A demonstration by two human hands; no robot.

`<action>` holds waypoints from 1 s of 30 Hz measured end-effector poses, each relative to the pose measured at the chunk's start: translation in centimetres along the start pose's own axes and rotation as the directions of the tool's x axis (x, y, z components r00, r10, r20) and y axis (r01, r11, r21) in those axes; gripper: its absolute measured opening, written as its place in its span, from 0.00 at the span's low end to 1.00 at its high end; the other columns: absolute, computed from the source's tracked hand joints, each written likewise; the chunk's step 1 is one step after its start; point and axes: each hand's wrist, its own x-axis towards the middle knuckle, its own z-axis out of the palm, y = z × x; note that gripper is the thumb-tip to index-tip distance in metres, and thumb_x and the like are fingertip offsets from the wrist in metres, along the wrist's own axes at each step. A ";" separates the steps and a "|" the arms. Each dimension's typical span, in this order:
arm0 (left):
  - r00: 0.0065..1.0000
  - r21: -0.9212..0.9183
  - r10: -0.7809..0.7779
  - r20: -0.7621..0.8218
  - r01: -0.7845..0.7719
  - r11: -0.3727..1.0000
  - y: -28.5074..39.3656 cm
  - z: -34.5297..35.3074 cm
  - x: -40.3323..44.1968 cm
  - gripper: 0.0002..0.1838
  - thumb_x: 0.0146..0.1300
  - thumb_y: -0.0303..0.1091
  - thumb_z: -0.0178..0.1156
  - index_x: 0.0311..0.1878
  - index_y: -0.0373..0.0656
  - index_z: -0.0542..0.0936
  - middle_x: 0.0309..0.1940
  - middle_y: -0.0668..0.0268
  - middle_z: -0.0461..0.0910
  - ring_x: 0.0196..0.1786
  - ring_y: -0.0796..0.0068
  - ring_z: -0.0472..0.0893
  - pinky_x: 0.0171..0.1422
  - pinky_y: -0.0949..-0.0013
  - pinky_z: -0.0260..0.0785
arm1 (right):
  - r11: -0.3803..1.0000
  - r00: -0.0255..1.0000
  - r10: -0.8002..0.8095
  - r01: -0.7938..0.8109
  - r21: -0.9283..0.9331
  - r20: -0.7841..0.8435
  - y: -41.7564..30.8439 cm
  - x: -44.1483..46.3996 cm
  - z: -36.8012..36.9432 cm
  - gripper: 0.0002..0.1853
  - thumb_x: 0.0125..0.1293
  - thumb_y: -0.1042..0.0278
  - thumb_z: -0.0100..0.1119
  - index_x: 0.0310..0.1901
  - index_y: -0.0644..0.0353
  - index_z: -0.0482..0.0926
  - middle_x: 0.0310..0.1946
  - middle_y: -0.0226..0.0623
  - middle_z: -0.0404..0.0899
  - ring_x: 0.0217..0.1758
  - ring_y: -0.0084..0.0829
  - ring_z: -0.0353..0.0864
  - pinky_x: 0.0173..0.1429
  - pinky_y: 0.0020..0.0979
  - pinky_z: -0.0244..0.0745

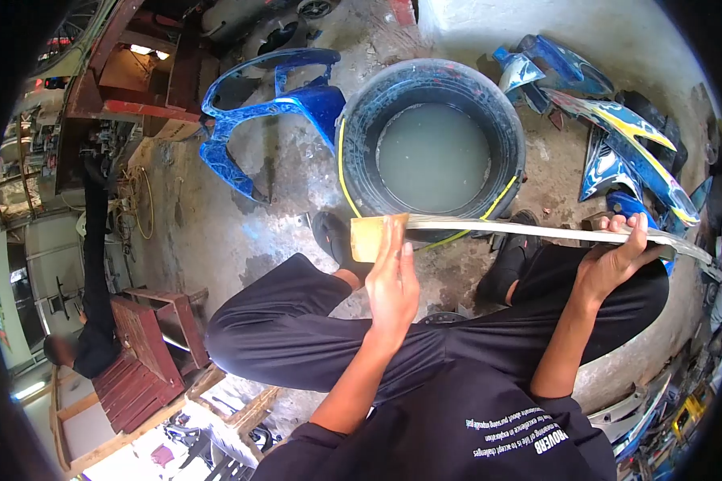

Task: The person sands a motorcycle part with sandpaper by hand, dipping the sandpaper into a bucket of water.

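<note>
My left hand (391, 280) presses a folded yellow-tan piece of sandpaper (367, 240) against the left end of a long, thin panel (501, 228). The panel is pale grey-white, seen nearly edge-on, and lies across above my knees. Near its right end my right hand (615, 263) grips it, fingers over the far edge and thumb on the near side. Just beyond the panel stands a large black bucket (353, 148) with cloudy grey-green water (433, 148) in it. The panel's broad face is mostly hidden.
A blue motorcycle fairing (305, 104) lies left of the bucket. Several blue, white and yellow body panels (630, 148) lie at the right by the wall. Far left, a person in dark clothing (96, 353) is by a red wooden bench (140, 377). Assorted parts (690, 409) crowd the lower right.
</note>
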 end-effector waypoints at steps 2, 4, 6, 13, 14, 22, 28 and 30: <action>0.998 -0.009 0.060 0.029 -0.060 0.998 0.8 -0.9 0.6 0.22 0.81 0.37 0.51 0.71 0.36 0.74 0.66 0.49 0.79 0.31 0.80 0.77 0.37 0.69 0.74 | 1.000 1.000 0.001 -0.001 0.023 0.018 0.0 -0.1 0.0 0.39 0.71 0.65 0.62 0.75 0.44 0.48 0.38 0.30 0.68 0.34 0.23 0.72 0.39 0.29 0.75; 0.972 -0.044 -0.213 0.101 0.219 0.975 1.8 -1.6 1.2 0.21 0.80 0.35 0.52 0.68 0.32 0.76 0.68 0.49 0.77 0.37 0.71 0.82 0.42 0.66 0.76 | 0.999 1.000 -0.008 0.007 0.033 0.022 -0.1 -0.2 -0.3 0.30 0.72 0.66 0.62 0.68 0.44 0.56 0.40 0.30 0.69 0.35 0.23 0.72 0.39 0.30 0.74; 0.979 -0.145 -0.199 0.052 0.205 0.968 3.0 -0.7 0.8 0.20 0.80 0.35 0.53 0.65 0.29 0.78 0.67 0.51 0.78 0.30 0.71 0.83 0.38 0.65 0.76 | 0.999 0.999 -0.014 0.012 0.046 0.033 0.0 -0.2 -0.1 0.29 0.72 0.66 0.61 0.68 0.44 0.57 0.41 0.30 0.69 0.36 0.23 0.72 0.40 0.30 0.74; 0.948 -0.068 -0.304 0.094 0.310 0.948 0.9 -0.2 0.4 0.20 0.80 0.39 0.53 0.62 0.32 0.79 0.50 0.53 0.80 0.34 0.78 0.80 0.38 0.69 0.74 | 0.999 1.000 -0.015 0.014 0.045 0.021 0.1 -0.2 -0.2 0.23 0.73 0.66 0.60 0.62 0.44 0.60 0.41 0.30 0.70 0.36 0.23 0.72 0.40 0.31 0.74; 0.968 -0.122 -0.248 0.044 0.252 0.960 1.3 -0.3 0.5 0.20 0.81 0.40 0.53 0.59 0.31 0.80 0.45 0.56 0.83 0.33 0.79 0.79 0.38 0.69 0.73 | 0.999 1.000 -0.012 0.011 0.046 0.025 0.1 -0.2 -0.2 0.23 0.73 0.66 0.60 0.62 0.44 0.60 0.41 0.30 0.70 0.36 0.23 0.72 0.40 0.31 0.74; 0.986 -0.247 -0.157 0.064 0.168 0.954 1.5 -0.9 0.6 0.22 0.80 0.37 0.53 0.69 0.34 0.75 0.67 0.54 0.79 0.27 0.80 0.78 0.36 0.69 0.76 | 1.000 1.000 0.009 -0.010 0.025 0.021 -0.2 -0.1 0.1 0.43 0.71 0.65 0.61 0.80 0.44 0.45 0.38 0.31 0.66 0.36 0.23 0.72 0.41 0.29 0.75; 0.970 -0.078 -0.235 0.069 0.240 0.968 0.8 -1.4 0.8 0.22 0.80 0.39 0.53 0.68 0.35 0.77 0.24 0.65 0.77 0.29 0.81 0.77 0.39 0.69 0.75 | 1.000 1.000 -0.019 0.019 0.019 0.012 0.0 -0.2 0.0 0.43 0.70 0.64 0.62 0.79 0.44 0.46 0.39 0.31 0.66 0.36 0.23 0.72 0.41 0.29 0.75; 0.998 -0.065 -0.045 0.052 0.048 0.997 -0.5 -1.6 0.6 0.21 0.80 0.39 0.53 0.66 0.34 0.78 0.19 0.68 0.71 0.29 0.81 0.77 0.40 0.69 0.75 | 1.000 1.000 0.005 -0.006 0.029 0.020 0.2 -0.1 -0.2 0.43 0.70 0.64 0.62 0.80 0.44 0.45 0.39 0.31 0.66 0.36 0.23 0.72 0.41 0.29 0.75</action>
